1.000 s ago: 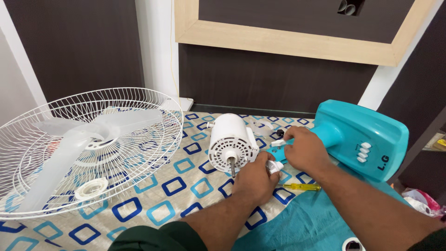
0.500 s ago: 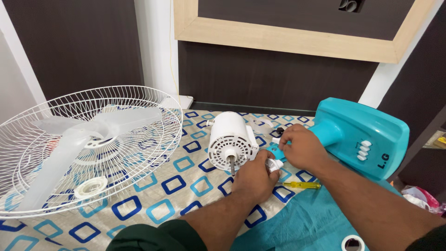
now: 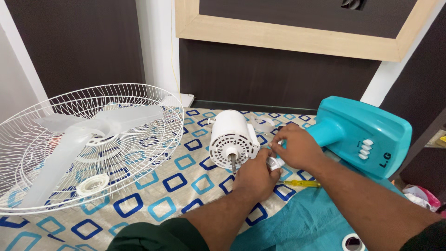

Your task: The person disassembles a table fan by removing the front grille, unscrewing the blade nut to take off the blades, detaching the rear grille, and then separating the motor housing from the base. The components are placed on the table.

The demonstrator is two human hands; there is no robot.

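Note:
A white fan motor housing [image 3: 232, 138] with a steel shaft lies on a patterned cloth [image 3: 153, 195]. My left hand [image 3: 254, 179] rests just right of the shaft and grips a small white plastic part [image 3: 275, 162]. My right hand [image 3: 297, 147] is closed over the same spot, its fingertips pinching at that white part beside the motor. Right behind my right hand lies the teal fan base [image 3: 360, 135] with white push buttons. A yellow-handled screwdriver [image 3: 304, 183] lies on the cloth under my right wrist.
A white wire fan guard [image 3: 88, 144] holding translucent blades [image 3: 69, 139] and a white ring nut [image 3: 92, 185] lies at left. Teal fabric [image 3: 302, 223] covers the near right. A tape roll [image 3: 353, 242] sits at the bottom edge. Dark wall panels stand behind.
My right hand has moved down and left, closing in on the white part that my left hand holds. The left hand and motor have stayed nearly still.

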